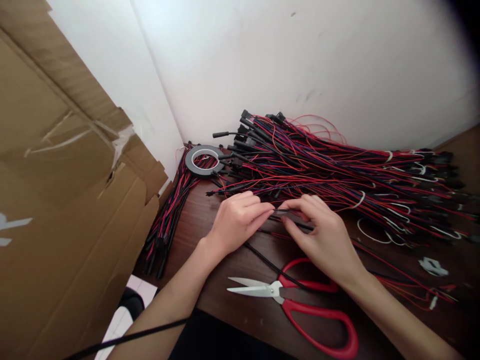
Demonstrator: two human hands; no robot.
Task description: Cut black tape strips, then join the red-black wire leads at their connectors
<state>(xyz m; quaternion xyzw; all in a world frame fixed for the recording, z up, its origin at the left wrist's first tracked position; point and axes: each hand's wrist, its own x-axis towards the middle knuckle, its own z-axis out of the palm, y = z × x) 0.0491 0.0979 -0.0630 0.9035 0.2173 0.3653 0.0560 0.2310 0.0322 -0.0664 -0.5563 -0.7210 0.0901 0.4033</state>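
Above the dark wooden table, my left hand (240,220) is closed, thumb and fingers pinched together. Facing it, my right hand (322,235) pinches with thumb and forefinger. A thin black wire (278,211) runs between the two sets of fingertips; most of it is hidden by the fingers. Just under the hands lie more black and red wires, and a black cable (264,259) stretches down across the handle of the scissors. Those red-handled scissors (275,290) lie with blades slightly apart, pointing left, below my hands.
A big pile of red, blue and black wire harnesses (322,165) lies along the wall. The black tape roll (191,167) rests on a smaller wire bundle (174,210) at left. A cardboard box (75,190) stands on the left. A small white piece (433,266) lies at right.
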